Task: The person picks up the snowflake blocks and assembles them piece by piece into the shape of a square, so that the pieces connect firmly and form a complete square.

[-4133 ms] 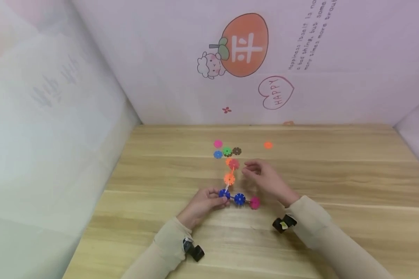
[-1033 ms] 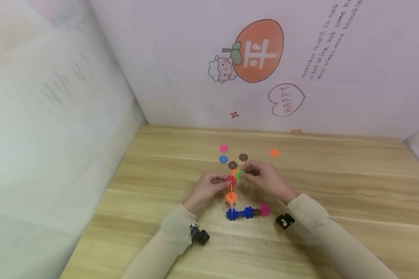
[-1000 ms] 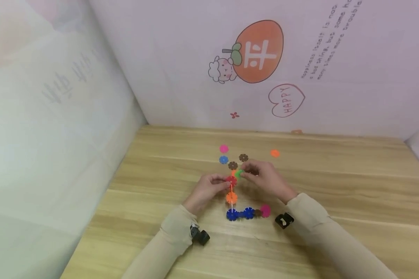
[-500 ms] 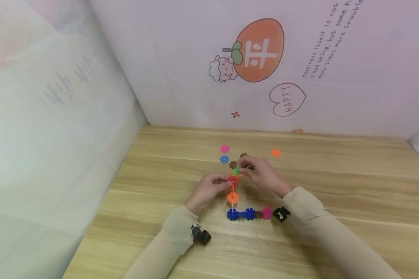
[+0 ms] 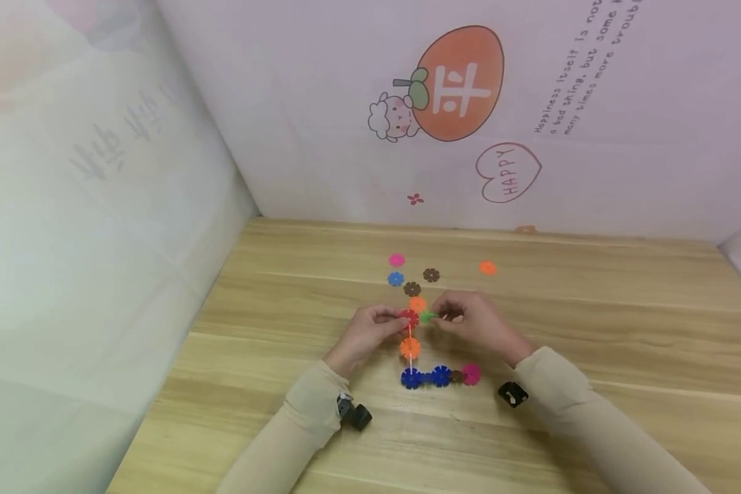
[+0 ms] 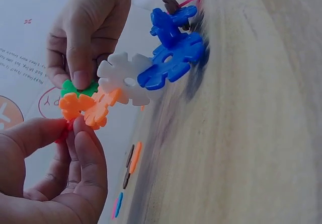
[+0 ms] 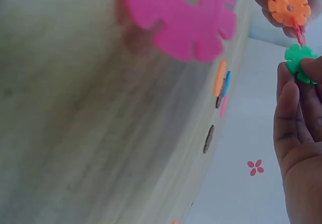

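Observation:
My left hand [image 5: 367, 335] pinches a red snowflake disc [image 5: 411, 319] between thumb and fingers. That disc ends a linked chain of notched plastic discs: orange [image 5: 410, 348], white [image 6: 126, 78] and blue [image 5: 411, 378], then a corner with more blue [image 5: 441, 376], brown [image 5: 457, 376] and pink [image 5: 471, 374]. My right hand [image 5: 477, 320] pinches a green snowflake disc [image 7: 298, 62] at the right edge of the red one. In the left wrist view the green disc shows partly behind the orange pieces, and fingers mostly hide the red disc.
Loose discs lie beyond the hands: pink [image 5: 396, 260], light blue [image 5: 396, 278], two brown [image 5: 431, 275], and an orange one [image 5: 417, 304] just behind the red disc. Another orange disc [image 5: 487, 267] lies farther right. A printed white sheet [image 5: 321, 137] stands behind the wooden table [image 5: 624, 329].
The right hand has picked the green disc from the loose group and brought it beside the red disc. The left hand has shifted from the blue corner disc to the red one.

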Available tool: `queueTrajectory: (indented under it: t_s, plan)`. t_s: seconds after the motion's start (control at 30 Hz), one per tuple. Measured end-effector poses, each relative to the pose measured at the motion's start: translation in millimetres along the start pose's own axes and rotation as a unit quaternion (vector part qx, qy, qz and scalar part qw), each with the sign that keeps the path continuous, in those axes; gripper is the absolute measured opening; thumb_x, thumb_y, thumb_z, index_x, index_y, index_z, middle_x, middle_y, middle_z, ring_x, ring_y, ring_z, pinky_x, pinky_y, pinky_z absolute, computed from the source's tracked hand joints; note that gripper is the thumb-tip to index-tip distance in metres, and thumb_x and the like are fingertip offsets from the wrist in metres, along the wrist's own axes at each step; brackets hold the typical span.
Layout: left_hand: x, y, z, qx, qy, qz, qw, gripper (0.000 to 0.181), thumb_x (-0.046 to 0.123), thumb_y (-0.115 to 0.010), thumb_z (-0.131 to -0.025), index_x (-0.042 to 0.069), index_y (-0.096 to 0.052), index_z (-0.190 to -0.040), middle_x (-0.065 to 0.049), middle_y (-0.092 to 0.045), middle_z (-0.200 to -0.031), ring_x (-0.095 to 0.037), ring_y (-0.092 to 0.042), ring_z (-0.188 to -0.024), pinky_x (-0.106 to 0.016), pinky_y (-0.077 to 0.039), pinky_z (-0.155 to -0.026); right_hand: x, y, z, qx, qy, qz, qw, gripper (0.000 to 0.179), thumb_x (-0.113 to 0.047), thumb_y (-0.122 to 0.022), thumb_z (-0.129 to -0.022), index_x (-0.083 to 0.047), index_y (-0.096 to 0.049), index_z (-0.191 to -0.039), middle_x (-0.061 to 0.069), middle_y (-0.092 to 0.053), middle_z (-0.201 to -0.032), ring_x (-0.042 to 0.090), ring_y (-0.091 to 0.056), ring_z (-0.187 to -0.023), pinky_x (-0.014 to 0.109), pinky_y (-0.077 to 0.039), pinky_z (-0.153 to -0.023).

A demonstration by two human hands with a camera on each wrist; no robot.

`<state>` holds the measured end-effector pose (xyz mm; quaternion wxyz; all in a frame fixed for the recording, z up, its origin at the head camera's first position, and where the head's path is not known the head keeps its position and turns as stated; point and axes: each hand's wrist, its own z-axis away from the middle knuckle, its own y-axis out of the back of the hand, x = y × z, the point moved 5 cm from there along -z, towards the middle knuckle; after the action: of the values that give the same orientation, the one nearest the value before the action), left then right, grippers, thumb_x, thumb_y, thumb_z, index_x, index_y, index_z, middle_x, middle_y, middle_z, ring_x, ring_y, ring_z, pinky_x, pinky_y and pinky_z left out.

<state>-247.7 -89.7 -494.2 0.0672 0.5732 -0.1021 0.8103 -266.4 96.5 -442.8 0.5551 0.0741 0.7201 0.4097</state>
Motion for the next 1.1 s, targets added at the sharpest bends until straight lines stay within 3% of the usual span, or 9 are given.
queueTrajectory:
  t_s: [0.27,0.43,0.6,0.83,1.0,1.1]
  plan:
    - [-2.1,-0.5,-1.7,-0.005,0.002,0.009,0.9999,0.023,0.004,-0.066,-0.091,-0.006,-0.064,-0.112,-0.018,-0.071,-0.108,-0.012,-0.070,-0.084,-0.031,-0.060,-0.089,-1,-5,3.1,0.026,0.057,0.028,0.9976,0.009,-0.003,-0.075,-0.085,-0.010,-0.071,-0.091,-0.002,-0.074,-0.090,0.007,-0.066,-0.080,0.029,-0.061,-0.078]
    - [-3.6,-0.7,-3.1,-0.008,0.005,0.013,0.9999,0.023,0.004,-0.067,-0.091,-0.005,-0.065,-0.112,-0.016,-0.071,-0.107,-0.013,-0.070,-0.084,-0.030,-0.060,-0.088,-1,-8,4.8,0.029,0.073,0.025,0.9966,0.010,-0.002,-0.075,-0.084,-0.009,-0.072,-0.091,0.001,-0.075,-0.090,0.009,-0.067,-0.082,0.034,-0.062,-0.082]
    - [-4.2,-0.2,-2.4,-0.008,0.010,0.014,0.9998,0.021,0.004,-0.068,-0.091,-0.003,-0.067,-0.110,-0.013,-0.072,-0.106,-0.013,-0.070,-0.086,-0.029,-0.060,-0.087,-3,-10,6.4,0.029,0.092,0.022,0.9951,0.012,0.001,-0.073,-0.085,-0.008,-0.072,-0.092,0.003,-0.076,-0.091,0.010,-0.069,-0.084,0.031,-0.062,-0.081]
    - [-5.8,1.5,-2.1,-0.004,0.022,0.011,0.9997,0.019,0.004,-0.069,-0.090,-0.003,-0.069,-0.107,-0.013,-0.072,-0.103,-0.014,-0.071,-0.084,-0.030,-0.061,-0.086,-7,-11,6.6,0.049,0.152,0.037,0.9865,0.014,0.003,-0.076,-0.081,-0.008,-0.074,-0.089,0.003,-0.076,-0.087,0.011,-0.071,-0.080,0.026,-0.062,-0.076]
    - [-7.1,1.0,-4.3,-0.004,0.031,0.014,0.9994,0.018,0.004,-0.069,-0.089,-0.003,-0.069,-0.106,-0.013,-0.072,-0.103,-0.014,-0.071,-0.085,-0.030,-0.061,-0.087,-7,-12,3.6,0.044,0.152,0.049,0.9862,0.014,0.002,-0.077,-0.081,-0.009,-0.073,-0.089,0.001,-0.076,-0.088,0.011,-0.071,-0.081,0.025,-0.062,-0.076]
    - [-7.5,-0.3,-5.3,-0.009,0.033,0.016,0.9993,0.018,0.004,-0.069,-0.089,-0.003,-0.069,-0.106,-0.013,-0.072,-0.103,-0.015,-0.071,-0.086,-0.029,-0.061,-0.088,-3,-13,0.5,0.019,0.135,0.053,0.9892,0.015,-0.002,-0.077,-0.082,-0.012,-0.072,-0.091,-0.003,-0.075,-0.091,0.009,-0.070,-0.083,0.024,-0.061,-0.078]
